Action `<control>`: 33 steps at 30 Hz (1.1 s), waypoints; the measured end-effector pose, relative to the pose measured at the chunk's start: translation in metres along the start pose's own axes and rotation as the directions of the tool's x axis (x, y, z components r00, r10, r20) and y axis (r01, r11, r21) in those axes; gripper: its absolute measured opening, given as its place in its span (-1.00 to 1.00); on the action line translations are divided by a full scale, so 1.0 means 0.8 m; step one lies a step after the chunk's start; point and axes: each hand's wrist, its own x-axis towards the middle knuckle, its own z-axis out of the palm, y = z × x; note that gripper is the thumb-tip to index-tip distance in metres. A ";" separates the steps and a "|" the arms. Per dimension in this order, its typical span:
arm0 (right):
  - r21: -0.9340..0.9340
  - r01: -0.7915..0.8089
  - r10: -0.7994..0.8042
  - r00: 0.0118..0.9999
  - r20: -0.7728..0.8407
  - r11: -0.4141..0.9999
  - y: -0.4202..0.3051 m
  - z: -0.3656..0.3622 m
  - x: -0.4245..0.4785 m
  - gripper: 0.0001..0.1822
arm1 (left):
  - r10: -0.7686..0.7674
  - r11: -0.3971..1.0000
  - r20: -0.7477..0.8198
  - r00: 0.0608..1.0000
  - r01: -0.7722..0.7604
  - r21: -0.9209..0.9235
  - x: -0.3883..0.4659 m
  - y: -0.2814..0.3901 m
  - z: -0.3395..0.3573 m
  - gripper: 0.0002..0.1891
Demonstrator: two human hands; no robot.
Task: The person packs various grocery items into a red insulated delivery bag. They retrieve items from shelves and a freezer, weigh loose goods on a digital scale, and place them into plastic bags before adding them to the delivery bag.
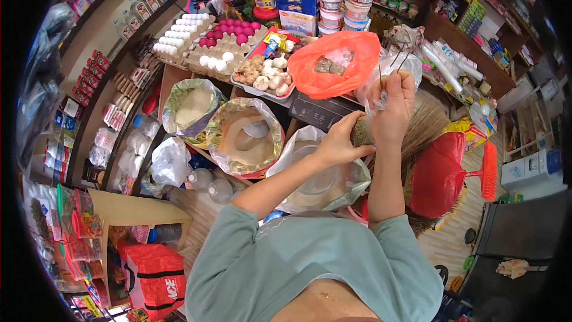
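My left hand (344,141) is curved around the side of a small clear plastic bag (364,130) filled with greenish grains, perhaps mung beans. Above it, my right hand (397,100) pinches the gathered neck of that clear bag. Thin dark strands stick up past the right fingers; what they belong to is unclear. Just beyond my hands lies an open orange-red plastic bag (308,76) with small filled packets (330,65) inside. Under my left forearm is an open sack (286,203) holding a clear round container (315,179).
Two open sacks of grain (192,107) (243,156) stand left, one with a metal scoop (256,129). A garlic and ginger tray (263,94), egg trays (196,60) and a black device (319,112) lie ahead. Right are a stick broom (424,120) and red bag (435,176).
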 end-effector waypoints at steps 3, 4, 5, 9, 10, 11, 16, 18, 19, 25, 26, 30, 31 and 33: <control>-0.014 -0.011 0.011 1.000 -0.020 1.000 0.004 -0.003 0.007 -0.79 | -0.039 0.998 0.023 0.999 0.040 -0.039 0.010 -0.004 0.008 -0.35; -0.024 -0.008 0.008 1.000 -0.026 1.000 0.007 -0.006 0.009 -0.79 | -0.064 0.996 0.066 0.996 0.068 -0.065 0.014 -0.007 0.006 -0.36; -0.034 -0.006 0.005 0.999 -0.033 0.999 0.009 -0.008 0.011 -0.79 | -0.088 0.991 0.110 0.990 0.098 -0.089 0.018 -0.012 0.003 -0.37; 0.073 0.002 0.000 1.000 -0.029 0.997 0.009 -0.025 0.023 -0.80 | -0.120 0.992 0.327 0.937 0.122 0.015 0.052 -0.005 -0.028 -0.35; 0.112 0.017 -0.017 1.000 -0.003 0.994 0.001 -0.024 0.025 -0.80 | -0.085 0.969 0.303 0.949 0.150 -0.198 0.062 -0.019 -0.036 -0.38; 0.150 0.032 -0.035 0.999 0.022 0.988 -0.003 -0.025 0.026 -0.81 | -0.082 0.950 0.318 0.945 0.170 -0.262 0.087 -0.040 -0.048 -0.50; 0.160 -0.017 0.017 1.000 0.001 0.987 0.008 -0.037 0.026 -0.81 | -0.130 0.802 -0.296 0.946 0.276 0.530 0.187 -0.153 -0.081 -0.74; 0.130 -0.047 0.048 0.999 -0.005 0.990 0.016 -0.039 0.020 -0.81 | 0.036 0.660 -0.321 0.946 0.219 0.719 0.205 -0.176 -0.073 -0.78; 0.123 -0.055 0.056 0.998 -0.005 0.991 0.017 -0.041 0.018 -0.80 | 0.051 0.655 -0.320 0.946 0.210 0.726 0.214 -0.181 -0.070 -0.80; 0.102 -0.109 0.111 0.994 -0.012 0.989 0.017 -0.051 0.009 -0.81 | -0.079 0.857 -0.215 0.973 0.177 0.485 0.259 -0.144 -0.095 -0.81; 0.090 -0.108 0.110 0.994 -0.007 0.990 0.017 -0.048 0.010 -0.81 | -0.087 0.888 -0.160 0.983 0.149 0.435 0.262 -0.128 -0.102 -0.81; 0.031 -0.082 0.082 0.997 -0.008 0.996 0.013 -0.031 0.017 -0.80 | -0.011 0.952 -0.012 1.000 0.014 0.306 0.272 -0.060 -0.122 -0.85; 0.014 -0.076 0.077 0.997 -0.009 0.997 0.012 -0.025 0.020 -0.80 | 0.042 0.953 -0.005 0.999 -0.038 0.301 0.271 -0.045 -0.129 -0.85; 0.047 -0.069 0.069 0.998 0.001 0.996 0.018 -0.019 0.026 -0.80 | 0.057 0.959 0.016 0.998 -0.059 0.277 0.262 -0.015 -0.144 -0.83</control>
